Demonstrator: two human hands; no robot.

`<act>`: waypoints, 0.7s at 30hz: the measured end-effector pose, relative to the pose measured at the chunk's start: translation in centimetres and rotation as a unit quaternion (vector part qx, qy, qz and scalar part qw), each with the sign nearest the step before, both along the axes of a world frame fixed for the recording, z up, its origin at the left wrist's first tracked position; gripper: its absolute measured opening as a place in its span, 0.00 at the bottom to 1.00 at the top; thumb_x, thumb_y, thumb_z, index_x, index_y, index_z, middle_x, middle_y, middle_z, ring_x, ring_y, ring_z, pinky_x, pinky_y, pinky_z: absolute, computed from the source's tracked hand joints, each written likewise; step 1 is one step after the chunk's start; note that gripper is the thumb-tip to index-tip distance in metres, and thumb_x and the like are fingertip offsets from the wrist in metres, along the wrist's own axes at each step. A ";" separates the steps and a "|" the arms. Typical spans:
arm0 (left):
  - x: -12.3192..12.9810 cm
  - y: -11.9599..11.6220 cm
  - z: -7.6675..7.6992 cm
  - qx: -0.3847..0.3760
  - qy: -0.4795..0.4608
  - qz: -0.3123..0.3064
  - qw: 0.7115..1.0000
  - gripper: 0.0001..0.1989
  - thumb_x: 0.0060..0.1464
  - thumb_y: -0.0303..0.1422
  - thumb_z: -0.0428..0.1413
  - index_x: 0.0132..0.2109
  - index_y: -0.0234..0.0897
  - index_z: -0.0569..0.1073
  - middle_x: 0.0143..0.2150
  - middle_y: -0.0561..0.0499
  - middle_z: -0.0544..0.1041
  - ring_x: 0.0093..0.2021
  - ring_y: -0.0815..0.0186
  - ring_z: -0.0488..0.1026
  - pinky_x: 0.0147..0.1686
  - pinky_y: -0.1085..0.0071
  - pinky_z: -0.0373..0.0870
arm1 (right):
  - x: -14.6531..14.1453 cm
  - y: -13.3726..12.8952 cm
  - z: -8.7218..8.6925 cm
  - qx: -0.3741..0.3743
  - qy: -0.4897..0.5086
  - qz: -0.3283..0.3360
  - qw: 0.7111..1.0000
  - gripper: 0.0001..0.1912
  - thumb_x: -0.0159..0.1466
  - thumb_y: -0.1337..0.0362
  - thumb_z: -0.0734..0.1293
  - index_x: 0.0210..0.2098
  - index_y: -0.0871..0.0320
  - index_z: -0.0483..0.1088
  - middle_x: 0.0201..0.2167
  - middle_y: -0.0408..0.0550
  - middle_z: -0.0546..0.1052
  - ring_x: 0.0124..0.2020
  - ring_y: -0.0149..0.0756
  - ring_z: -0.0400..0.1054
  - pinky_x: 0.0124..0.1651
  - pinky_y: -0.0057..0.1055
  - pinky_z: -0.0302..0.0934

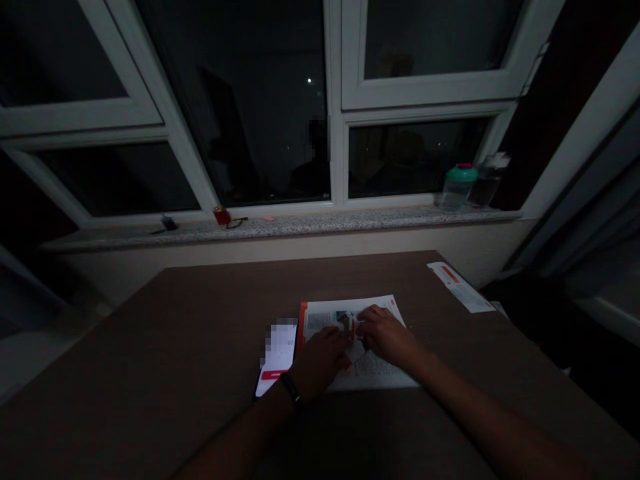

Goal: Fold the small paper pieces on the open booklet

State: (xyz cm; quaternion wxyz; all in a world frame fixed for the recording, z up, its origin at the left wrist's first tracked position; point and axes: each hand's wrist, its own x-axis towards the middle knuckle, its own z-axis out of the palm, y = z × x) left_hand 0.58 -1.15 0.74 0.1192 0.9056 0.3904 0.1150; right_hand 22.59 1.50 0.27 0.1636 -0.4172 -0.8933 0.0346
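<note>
A printed sheet or booklet (370, 377) with an orange left edge lies on the dark table (225, 300). Over its left part rests my left hand (325, 357), a dark band on the wrist. My right hand (387, 335) is on its right part, fingers bent and close to the left fingertips. Between the hands is a small piece of printed paper (356, 350) with orange parts; the fingertips of both hands touch it, though the dim light hides the exact grip. A lit phone (277, 360) lies just left of the sheet, beside my left wrist.
A torn paper strip (463, 289) lies near the table's right edge. On the stone windowsill (310, 223) stand a bottle with a teal lid (457, 187), a clear bottle (487, 183) and a small red object (221, 215). Dark windows rise behind.
</note>
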 end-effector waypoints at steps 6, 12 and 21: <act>-0.1 0.0 -0.2 0.004 -0.011 0.000 1.000 0.22 0.59 0.22 0.56 0.59 0.40 0.66 0.62 0.50 0.68 0.62 0.58 0.60 0.61 0.58 0.61 | -0.1 -0.4 0.2 0.045 -0.055 0.033 0.997 0.10 0.64 0.73 0.64 0.41 0.57 0.75 0.47 0.53 0.73 0.52 0.45 0.60 0.53 0.41 0.55; -0.1 0.1 -0.3 0.003 -0.011 0.001 1.000 0.22 0.59 0.23 0.56 0.59 0.39 0.67 0.62 0.50 0.68 0.62 0.58 0.60 0.60 0.59 0.62 | 0.4 -0.6 0.6 0.031 -0.055 0.053 0.997 0.11 0.63 0.75 0.64 0.39 0.56 0.76 0.42 0.51 0.74 0.49 0.44 0.61 0.50 0.39 0.56; 0.0 -0.1 0.0 0.003 -0.008 0.003 1.000 0.21 0.59 0.24 0.56 0.59 0.39 0.67 0.61 0.48 0.69 0.62 0.58 0.60 0.60 0.59 0.61 | 0.7 -0.2 -0.1 0.017 0.003 0.065 0.998 0.13 0.61 0.76 0.64 0.38 0.55 0.76 0.40 0.49 0.75 0.48 0.42 0.62 0.49 0.37 0.56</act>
